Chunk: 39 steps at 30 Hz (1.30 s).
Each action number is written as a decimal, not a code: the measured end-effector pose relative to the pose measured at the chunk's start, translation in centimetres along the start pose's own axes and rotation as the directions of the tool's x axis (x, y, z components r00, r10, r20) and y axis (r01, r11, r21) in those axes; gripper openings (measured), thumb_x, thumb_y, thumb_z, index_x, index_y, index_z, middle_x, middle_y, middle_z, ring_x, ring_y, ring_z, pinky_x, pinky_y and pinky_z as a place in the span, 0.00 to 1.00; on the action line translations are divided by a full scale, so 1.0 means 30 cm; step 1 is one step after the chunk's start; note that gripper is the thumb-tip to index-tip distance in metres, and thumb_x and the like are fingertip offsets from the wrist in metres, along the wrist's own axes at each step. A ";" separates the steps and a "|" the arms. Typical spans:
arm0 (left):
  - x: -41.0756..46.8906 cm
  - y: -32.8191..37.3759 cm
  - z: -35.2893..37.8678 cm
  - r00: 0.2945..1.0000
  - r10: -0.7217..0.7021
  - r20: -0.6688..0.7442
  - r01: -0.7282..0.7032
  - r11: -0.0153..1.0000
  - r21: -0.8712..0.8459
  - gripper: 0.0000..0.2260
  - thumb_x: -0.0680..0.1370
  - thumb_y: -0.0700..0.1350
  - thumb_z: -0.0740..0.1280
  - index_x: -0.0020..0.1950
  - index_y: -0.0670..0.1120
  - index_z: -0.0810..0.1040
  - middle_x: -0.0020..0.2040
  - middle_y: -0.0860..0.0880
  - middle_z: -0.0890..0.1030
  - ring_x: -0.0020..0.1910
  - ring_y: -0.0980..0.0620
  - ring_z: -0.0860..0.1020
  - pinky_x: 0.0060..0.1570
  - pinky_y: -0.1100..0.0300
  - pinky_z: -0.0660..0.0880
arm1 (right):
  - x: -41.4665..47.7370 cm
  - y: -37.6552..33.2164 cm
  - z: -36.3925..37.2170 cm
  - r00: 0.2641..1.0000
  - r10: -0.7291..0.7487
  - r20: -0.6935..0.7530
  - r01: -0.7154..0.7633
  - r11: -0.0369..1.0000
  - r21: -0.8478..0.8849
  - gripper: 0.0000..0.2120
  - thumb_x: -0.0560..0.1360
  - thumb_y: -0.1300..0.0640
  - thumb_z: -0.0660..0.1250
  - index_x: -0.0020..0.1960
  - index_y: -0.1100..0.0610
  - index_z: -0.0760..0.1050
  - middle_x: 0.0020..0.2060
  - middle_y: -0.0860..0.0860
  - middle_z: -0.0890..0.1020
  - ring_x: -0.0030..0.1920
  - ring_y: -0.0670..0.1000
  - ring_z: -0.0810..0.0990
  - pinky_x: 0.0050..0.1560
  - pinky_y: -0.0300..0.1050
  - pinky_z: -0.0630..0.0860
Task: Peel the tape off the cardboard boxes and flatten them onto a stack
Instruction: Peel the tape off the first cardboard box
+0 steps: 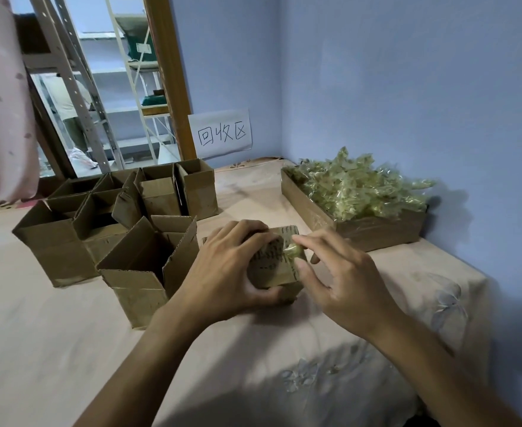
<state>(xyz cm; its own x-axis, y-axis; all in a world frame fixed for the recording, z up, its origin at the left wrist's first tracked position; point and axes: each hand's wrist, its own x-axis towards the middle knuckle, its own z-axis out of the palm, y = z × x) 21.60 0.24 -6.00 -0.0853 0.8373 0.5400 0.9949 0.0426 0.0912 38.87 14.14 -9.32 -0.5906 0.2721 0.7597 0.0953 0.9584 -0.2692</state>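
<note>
A small closed cardboard box (276, 274) with printed marks stands on the cloth-covered table (53, 349), in the middle of the view. My left hand (222, 272) grips it from the left, fingers over its top and thumb at its lower front. My right hand (339, 278) pinches a crumpled bit of yellowish tape (293, 250) at the box's top right edge, between forefinger and thumb. Much of the box is hidden behind both hands.
Several open, upright cardboard boxes (148, 266) stand to the left and behind. A shallow cardboard tray (367, 232) heaped with peeled tape scraps (358, 186) sits at the right by the blue wall. A paper sign (221, 134) leans on the wall behind.
</note>
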 end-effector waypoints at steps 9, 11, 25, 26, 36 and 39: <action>-0.005 -0.029 0.040 0.999 0.010 -0.051 -0.011 1.000 -0.015 0.40 0.68 0.71 0.69 0.71 0.47 0.77 0.66 0.52 0.77 0.63 0.53 0.74 0.60 0.62 0.67 | 0.046 0.008 0.045 0.995 -0.045 -0.085 0.027 0.979 -0.200 0.13 0.80 0.49 0.66 0.57 0.56 0.82 0.49 0.50 0.77 0.43 0.52 0.77 0.48 0.45 0.74; -0.018 -0.032 0.049 0.997 0.004 -0.071 -0.006 1.000 -0.018 0.40 0.69 0.71 0.69 0.72 0.46 0.77 0.67 0.51 0.77 0.63 0.52 0.75 0.61 0.61 0.68 | 0.043 0.008 0.058 0.995 -0.052 -0.080 0.035 0.979 -0.200 0.14 0.81 0.50 0.65 0.60 0.57 0.82 0.48 0.51 0.76 0.42 0.53 0.78 0.47 0.47 0.75; -0.036 -0.047 0.078 0.983 0.023 -0.180 -0.033 0.998 -0.053 0.37 0.69 0.68 0.74 0.71 0.45 0.79 0.66 0.50 0.79 0.63 0.50 0.77 0.62 0.53 0.74 | 0.011 -0.008 0.067 0.989 0.071 -0.129 -0.076 0.997 -0.035 0.24 0.74 0.37 0.70 0.54 0.57 0.77 0.45 0.46 0.76 0.42 0.45 0.73 0.45 0.34 0.65; -0.036 -0.047 0.078 0.984 0.023 -0.177 -0.033 0.998 -0.053 0.37 0.69 0.68 0.74 0.71 0.45 0.78 0.66 0.50 0.79 0.63 0.50 0.77 0.63 0.54 0.74 | 0.014 -0.007 0.070 0.989 0.065 -0.136 -0.072 0.996 -0.048 0.22 0.74 0.39 0.71 0.54 0.58 0.76 0.45 0.47 0.76 0.42 0.44 0.73 0.44 0.34 0.65; -0.037 -0.045 0.073 0.988 0.008 -0.155 -0.018 0.998 -0.065 0.39 0.70 0.70 0.71 0.71 0.46 0.78 0.67 0.51 0.78 0.64 0.51 0.76 0.63 0.56 0.72 | 0.029 0.011 0.050 0.973 0.212 -0.093 -0.193 0.965 0.176 0.05 0.78 0.54 0.71 0.51 0.54 0.81 0.45 0.46 0.81 0.44 0.47 0.81 0.47 0.51 0.79; -0.040 -0.043 0.072 0.988 0.017 -0.152 -0.026 0.998 -0.062 0.38 0.70 0.70 0.71 0.71 0.46 0.78 0.67 0.51 0.78 0.64 0.51 0.76 0.63 0.56 0.72 | 0.029 0.014 0.040 0.962 0.269 -0.042 -0.253 0.941 0.225 0.03 0.77 0.54 0.72 0.50 0.52 0.82 0.47 0.46 0.80 0.46 0.46 0.81 0.51 0.49 0.78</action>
<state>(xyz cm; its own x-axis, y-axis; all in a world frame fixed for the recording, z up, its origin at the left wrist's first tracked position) 20.54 0.36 -8.57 -0.0758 0.7451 0.6626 0.9916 -0.0136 0.1287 37.44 14.69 -9.48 -0.5089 0.5234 0.6834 0.0591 0.8133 -0.5789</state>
